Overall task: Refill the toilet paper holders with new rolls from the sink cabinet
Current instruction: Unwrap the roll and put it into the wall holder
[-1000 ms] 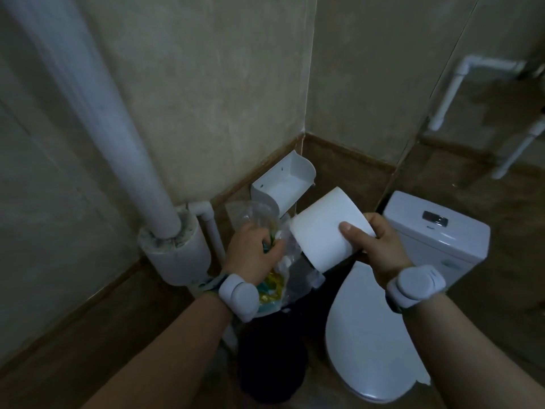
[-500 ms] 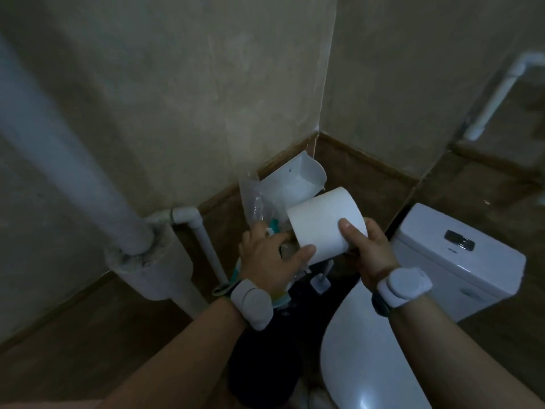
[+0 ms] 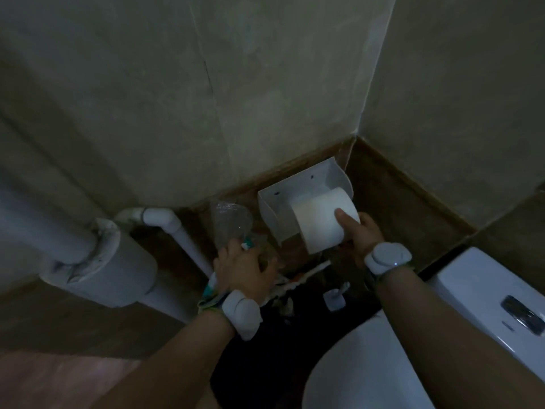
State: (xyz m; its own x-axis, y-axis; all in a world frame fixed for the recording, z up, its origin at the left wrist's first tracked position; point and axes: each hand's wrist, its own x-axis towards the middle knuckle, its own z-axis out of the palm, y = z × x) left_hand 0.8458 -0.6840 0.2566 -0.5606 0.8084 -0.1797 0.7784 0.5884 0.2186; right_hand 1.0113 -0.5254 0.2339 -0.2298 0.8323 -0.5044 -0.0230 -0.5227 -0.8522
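A white wall-mounted toilet paper holder [image 3: 283, 199] hangs with its cover flipped up. My right hand [image 3: 358, 236] grips a new white toilet paper roll [image 3: 320, 221] and holds it partly inside the holder, thumb on the front of the roll. My left hand [image 3: 244, 271] is lower and to the left, gripping a crumpled clear plastic wrapper [image 3: 230, 224] with coloured print. Both wrists wear white bands.
A thick white drain pipe [image 3: 100, 261] with a thinner branch pipe [image 3: 174, 231] runs down the left wall. The toilet lid [image 3: 354, 370] and cistern [image 3: 483, 302] are at lower right. A dark bin [image 3: 265, 349] sits below my hands, a toilet brush [image 3: 334, 299] beside it.
My right hand has lifted the roll up and pushed it into the open holder. My left hand has let go of the roll's end and dropped lower with the wrapper. The view swung left.
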